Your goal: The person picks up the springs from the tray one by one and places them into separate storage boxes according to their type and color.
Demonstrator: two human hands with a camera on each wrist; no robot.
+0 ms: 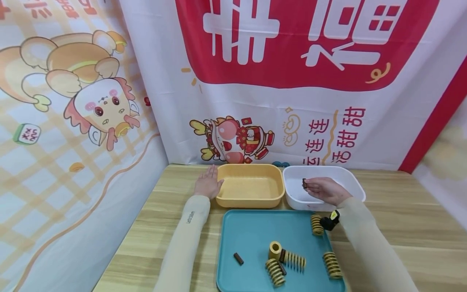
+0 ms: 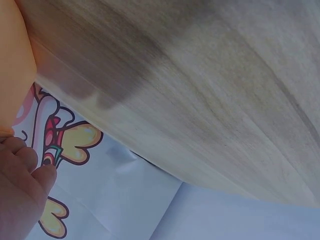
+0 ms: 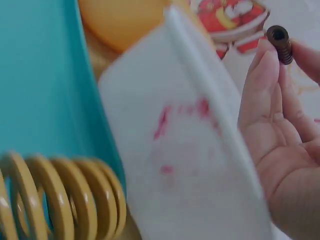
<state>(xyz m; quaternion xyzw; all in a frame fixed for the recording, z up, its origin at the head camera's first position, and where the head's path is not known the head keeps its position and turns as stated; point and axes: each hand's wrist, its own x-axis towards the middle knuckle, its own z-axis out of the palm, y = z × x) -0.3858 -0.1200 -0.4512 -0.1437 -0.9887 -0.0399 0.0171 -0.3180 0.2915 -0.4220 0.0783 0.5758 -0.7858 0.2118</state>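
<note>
Between thumb and fingers my right hand (image 1: 326, 190) pinches a small dark brown spring (image 3: 280, 44), held over the white bin (image 1: 324, 206). Beside the left end of the yellow bin (image 1: 251, 202) lies my left hand (image 1: 208, 184), fingers extended, touching or very near its rim. On the teal tray (image 1: 248, 231) are several yellow springs (image 1: 332, 265), one of them near my right wrist. A gold cylinder with a hole (image 1: 275, 250) stands mid-tray, with small dark springs around it. Another small dark spring (image 1: 238, 258) lies apart on the left.
Both bins stand side by side behind the tray, against a printed cloth backdrop (image 1: 233, 105). A second printed cloth (image 1: 73, 134) hangs along the left edge of the wooden table (image 1: 160, 211). A black wrist camera (image 1: 330, 221) sits on the right sleeve, above the tray's corner.
</note>
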